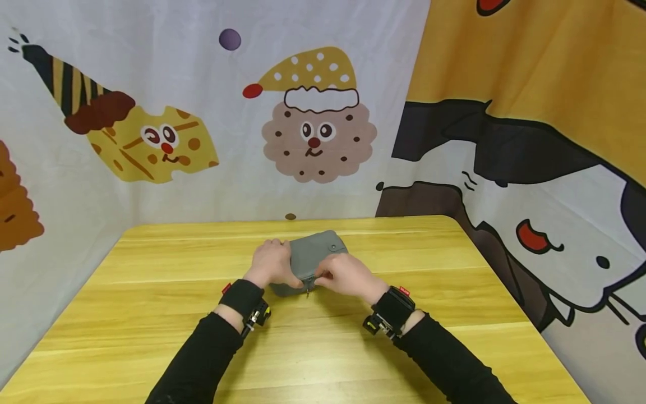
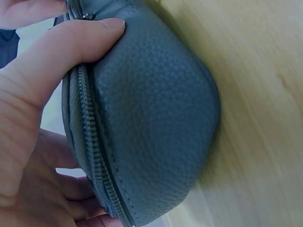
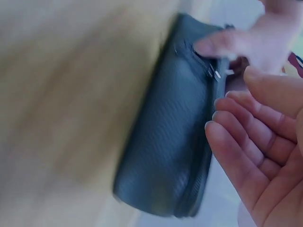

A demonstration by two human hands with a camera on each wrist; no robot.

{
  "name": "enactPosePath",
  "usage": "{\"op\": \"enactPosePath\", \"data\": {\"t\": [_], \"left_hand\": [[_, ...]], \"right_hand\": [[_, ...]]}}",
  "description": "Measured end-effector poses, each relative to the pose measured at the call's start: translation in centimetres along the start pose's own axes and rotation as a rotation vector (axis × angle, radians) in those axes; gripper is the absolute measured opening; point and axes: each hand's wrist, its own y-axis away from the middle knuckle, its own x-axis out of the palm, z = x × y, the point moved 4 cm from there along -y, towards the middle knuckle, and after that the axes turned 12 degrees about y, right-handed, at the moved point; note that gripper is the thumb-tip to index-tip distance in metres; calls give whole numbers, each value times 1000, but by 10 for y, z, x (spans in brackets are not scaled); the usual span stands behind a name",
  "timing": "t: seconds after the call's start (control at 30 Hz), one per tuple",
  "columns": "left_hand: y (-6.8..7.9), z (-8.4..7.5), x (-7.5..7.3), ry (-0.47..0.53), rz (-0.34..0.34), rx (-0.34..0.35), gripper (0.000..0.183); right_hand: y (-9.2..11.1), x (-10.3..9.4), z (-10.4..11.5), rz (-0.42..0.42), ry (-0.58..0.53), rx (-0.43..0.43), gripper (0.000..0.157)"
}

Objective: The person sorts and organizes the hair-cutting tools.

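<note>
A grey-blue zippered pouch [image 1: 310,255] of grained leather-like material lies near the far side of the table, its zipper edge toward me. My left hand [image 1: 273,264] grips its left end. In the left wrist view the left thumb [image 2: 90,40] presses over the zipper [image 2: 87,118], with the other fingers behind the pouch. My right hand [image 1: 345,275] is at the zipper edge, right of the small zipper pull [image 1: 308,292]. In the right wrist view the right fingers [image 3: 241,142] are loosely bent, thumb apart from them, nothing between.
A wood-grain table [image 1: 323,348] spreads around the pouch. Behind it hangs a white curtain [image 1: 202,67] printed with cartoon figures, and an orange-and-white patterned cloth [image 1: 530,73] borders the right side. Both wrists carry black straps [image 1: 243,299] with small cameras.
</note>
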Motion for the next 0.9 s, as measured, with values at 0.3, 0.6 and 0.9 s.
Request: {"op": "enactPosePath", "data": {"t": [0.3, 0.6, 0.9], "left_hand": [[-1, 0, 0, 3, -3, 3, 109], [0, 0, 0, -4, -17, 6, 112], [-1, 0, 1, -1, -12, -7, 112]], "right_hand": [[-11, -15, -18, -17, 30, 10, 29], [-27, -7, -33, 115, 105, 13, 85], [-34, 3, -44, 292, 135, 60, 116]]}}
